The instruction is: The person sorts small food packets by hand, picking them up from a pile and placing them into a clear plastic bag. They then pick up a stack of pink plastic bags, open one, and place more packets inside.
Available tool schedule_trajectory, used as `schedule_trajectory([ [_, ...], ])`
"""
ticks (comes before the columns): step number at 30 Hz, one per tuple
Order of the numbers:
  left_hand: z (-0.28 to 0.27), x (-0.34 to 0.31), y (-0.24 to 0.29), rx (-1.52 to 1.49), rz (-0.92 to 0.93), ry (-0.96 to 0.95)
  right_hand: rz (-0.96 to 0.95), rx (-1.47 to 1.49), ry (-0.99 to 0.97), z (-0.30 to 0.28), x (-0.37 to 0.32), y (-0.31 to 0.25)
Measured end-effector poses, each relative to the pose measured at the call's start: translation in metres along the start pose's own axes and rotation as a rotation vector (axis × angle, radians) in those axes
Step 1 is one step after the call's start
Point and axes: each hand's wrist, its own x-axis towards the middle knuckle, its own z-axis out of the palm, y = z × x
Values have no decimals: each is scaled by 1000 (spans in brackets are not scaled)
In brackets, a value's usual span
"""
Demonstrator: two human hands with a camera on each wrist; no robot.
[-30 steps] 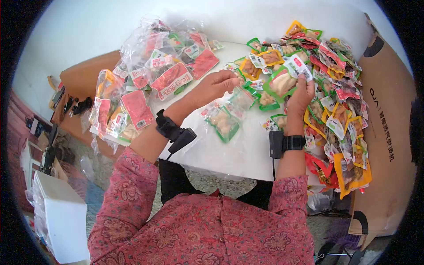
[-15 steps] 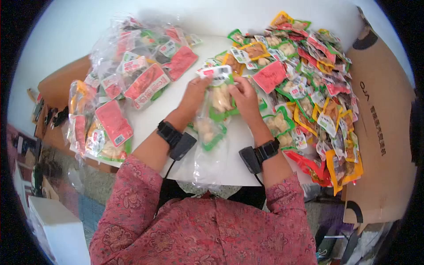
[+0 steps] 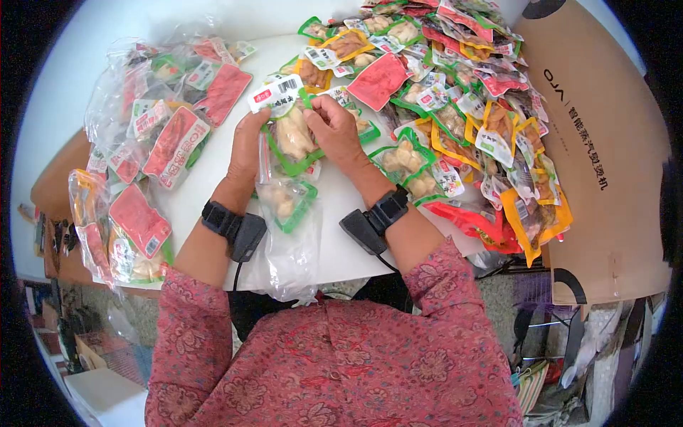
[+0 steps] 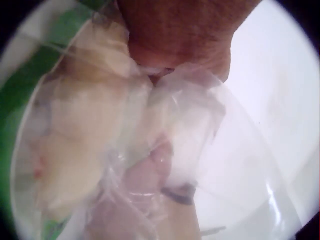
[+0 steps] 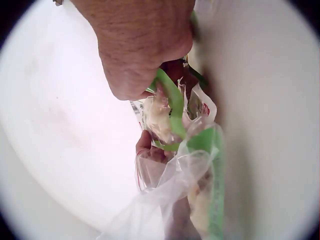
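Observation:
Between my two hands is a green-edged food packet (image 3: 293, 135) with pale pieces inside, its white label at the top. My left hand (image 3: 245, 142) grips its left side, thumb by the label. On the other side, my right hand (image 3: 340, 132) pinches the upper right edge. A clear plastic bag (image 3: 288, 249) hangs below, by my left hand, its front end over the table edge. Inside that bag lies another green-edged packet (image 3: 286, 203). In the left wrist view, clear film (image 4: 200, 115) covers part of the scene; the right wrist view shows the bag close under the held packet.
A large heap of mixed packets (image 3: 491, 135) covers the table's right side, a red flat packet (image 3: 379, 80) at its near left. Filled clear bags (image 3: 167, 121) stand on the left. A cardboard box (image 3: 605, 142) stands beyond the heap. White tabletop (image 3: 334, 242) shows in front.
My right hand has brought the packet leftward from the heap, and my left hand has come to grip it too. In the head view, the tabletop things have shifted left and up.

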Motion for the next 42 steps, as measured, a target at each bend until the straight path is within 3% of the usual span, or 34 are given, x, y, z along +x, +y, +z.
schedule_trajectory([
  [5, 7, -5, 5, 22, 28, 34, -55, -71, -39, -1, -2, -7],
  [11, -3, 1, 3, -259, -59, 16, -144, -311, -167, -1, -13, -32],
  [14, 13, -10, 17, -263, -85, 124, -218, -300, -202, 2, -14, -32],
  [16, 8, -5, 13, -221, 19, 53, -185, -273, -174, 4, -14, -28],
  [26, 7, -7, 12, -211, 26, -16, 10, -128, -195, 3, -11, -30],
  [31, 7, -6, 7, -159, 66, -10, 82, 392, -164, 8, -10, -27],
  [38, 5, -4, 5, -172, 97, -59, 66, 327, -304, 4, -8, -16],
  [40, 7, -5, 5, -173, 101, -61, 214, 435, -282, 3, -9, -27],
  [42, 8, -7, 7, -175, 106, -59, 214, 445, -262, 2, -9, -28],
])
